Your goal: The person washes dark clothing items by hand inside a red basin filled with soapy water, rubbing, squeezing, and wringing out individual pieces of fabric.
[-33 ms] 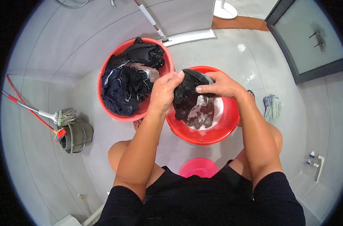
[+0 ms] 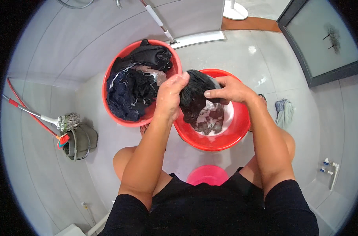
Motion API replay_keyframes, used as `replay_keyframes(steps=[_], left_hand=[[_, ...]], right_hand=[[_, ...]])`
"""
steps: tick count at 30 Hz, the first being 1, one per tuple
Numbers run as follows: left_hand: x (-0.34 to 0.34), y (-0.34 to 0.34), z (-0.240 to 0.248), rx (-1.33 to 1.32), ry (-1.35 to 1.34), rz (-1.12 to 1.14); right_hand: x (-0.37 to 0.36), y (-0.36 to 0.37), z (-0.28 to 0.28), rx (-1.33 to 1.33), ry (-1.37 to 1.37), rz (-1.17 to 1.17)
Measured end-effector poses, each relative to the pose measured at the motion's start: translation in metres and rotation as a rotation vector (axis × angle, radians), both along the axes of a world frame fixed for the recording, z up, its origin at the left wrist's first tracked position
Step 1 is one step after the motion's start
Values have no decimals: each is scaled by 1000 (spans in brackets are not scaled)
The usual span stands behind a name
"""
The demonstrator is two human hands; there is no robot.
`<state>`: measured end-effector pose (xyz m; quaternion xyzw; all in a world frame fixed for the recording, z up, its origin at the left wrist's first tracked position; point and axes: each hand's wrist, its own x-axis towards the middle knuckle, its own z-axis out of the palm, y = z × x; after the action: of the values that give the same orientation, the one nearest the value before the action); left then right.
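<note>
L hand (image 2: 171,95) is closed round the left side of a black cloth (image 2: 195,90), over the right red tub (image 2: 242,124) w/ white suds (image 2: 227,117); R hand (image 2: 229,90) pinches the cloth's right side. Looks wet, so prob. soft, heavy & slippery; best hold's a thick bunch.

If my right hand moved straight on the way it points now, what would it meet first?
The right hand points leftward, so it would first press into the black cloth it holds, then probably meet the left hand; depth is unclear.
</note>
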<state>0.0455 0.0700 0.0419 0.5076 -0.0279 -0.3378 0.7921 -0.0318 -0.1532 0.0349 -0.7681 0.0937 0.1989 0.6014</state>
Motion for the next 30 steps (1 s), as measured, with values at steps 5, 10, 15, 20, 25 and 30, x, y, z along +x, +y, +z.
replay_keyframes(steps=[5, 10, 15, 20, 25, 30], left_hand=[[11, -1, -13, -141, 184, 131], [9, -2, -54, -272, 220, 187], [-30, -41, -53, -135, 354, 176], [-28, -40, 16, -64, 155, -77], [-27, -17, 5, -32, 137, -172], [-17, -10, 11, -355, 258, 87]], right_hand=[[1, 18, -2, 307, -360, -322], [-2, 102, 34, 163, -883, -322], [9, 90, -4, -516, -1085, -464], [36, 27, -1, -460, -865, -673], [19, 49, 2, -320, -948, -377], [3, 50, -34, -295, -385, -706]])
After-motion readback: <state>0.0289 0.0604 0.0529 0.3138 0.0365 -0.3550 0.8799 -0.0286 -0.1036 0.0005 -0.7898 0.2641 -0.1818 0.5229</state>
